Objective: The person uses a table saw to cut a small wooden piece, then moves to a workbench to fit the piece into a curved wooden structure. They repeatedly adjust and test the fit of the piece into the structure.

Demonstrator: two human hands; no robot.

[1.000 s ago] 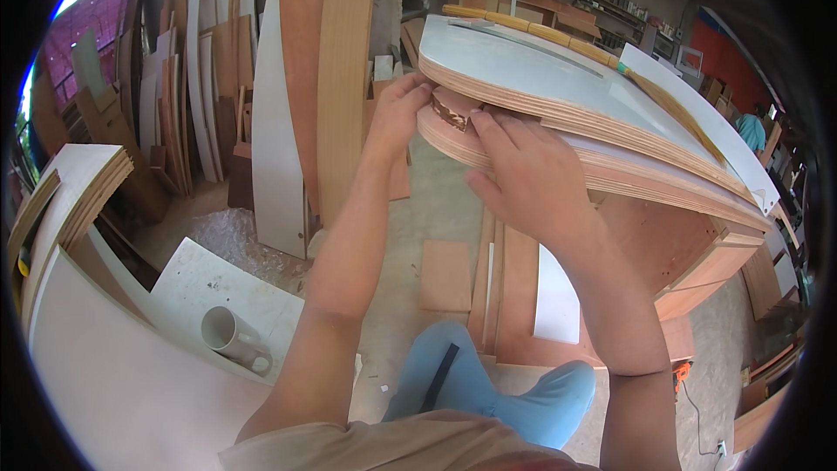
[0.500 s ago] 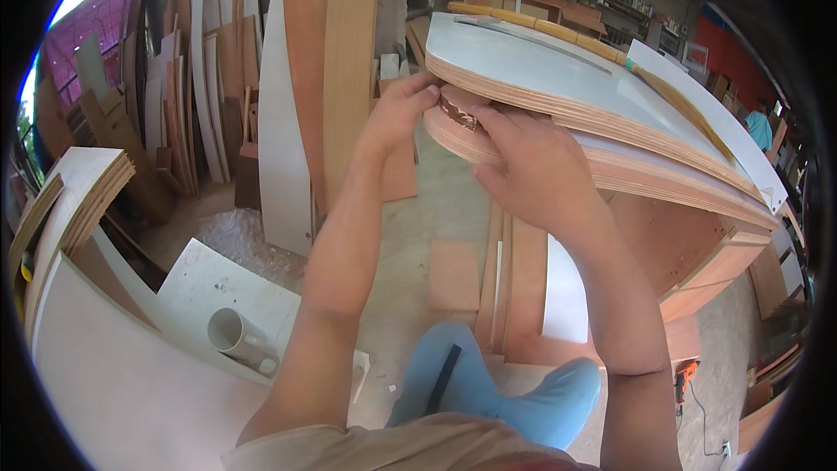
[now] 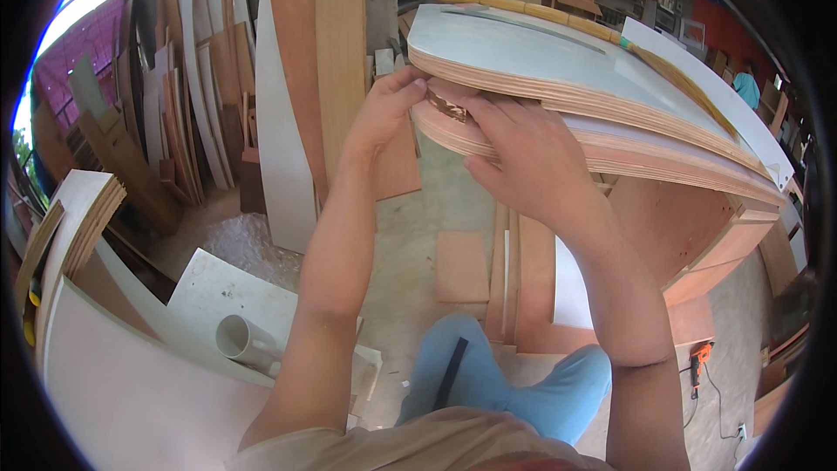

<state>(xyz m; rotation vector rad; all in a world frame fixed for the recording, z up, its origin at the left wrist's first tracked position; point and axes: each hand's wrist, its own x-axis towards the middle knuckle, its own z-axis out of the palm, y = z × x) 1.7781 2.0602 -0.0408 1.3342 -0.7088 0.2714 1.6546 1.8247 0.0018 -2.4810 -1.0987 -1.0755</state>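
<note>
Two plywood panels lie one over the other: the white-topped upper panel [image 3: 523,39] and the round-ended lower panel [image 3: 449,133]. In the gap between them shows a short brown strip [image 3: 447,105] with pale flecks. My left hand [image 3: 388,113] is closed at the strip's left end, thumb against fingers, under the upper panel's rounded corner; what it pinches is hidden. My right hand [image 3: 532,144] reaches over the lower panel's rim, index finger at the strip's right end and thumb below at the panel's edge. Its other fingertips disappear into the gap.
A straw broom [image 3: 680,96] rests on the upper panel. Under the stack stands a wooden cabinet [image 3: 671,218]. A grey mug-shaped pipe piece [image 3: 248,338] lies on a white board at the left. Boards lean behind; an orange corded power tool [image 3: 700,358] is on the floor at right.
The view has shifted slightly, so the panels and both hands appear a little further left. Both hands keep nearly the same places at the strip.
</note>
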